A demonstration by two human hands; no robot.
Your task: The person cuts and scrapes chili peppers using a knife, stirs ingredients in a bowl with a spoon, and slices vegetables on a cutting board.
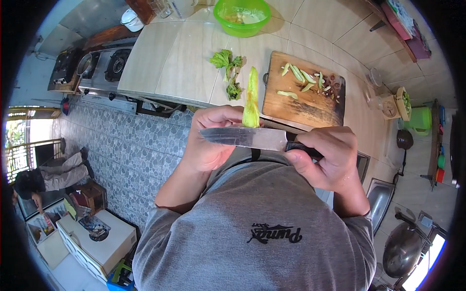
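My right hand is wrapped around the black handle of a kitchen knife, its blade pointing left in front of my chest. My left hand grips a yellow-green vegetable stalk that stands upright; the blade crosses its lower end and hides some fingers. Beyond my hands, a wooden cutting board carries several pale green cut strips and small scraps. Left of the board, trimmed leafy greens lie on the tiled counter.
A green bowl with scraps stands at the counter's back. A gas stove is to the left, a sink to the right. A wok hangs at right. Another person bends over an open white chest at far left.
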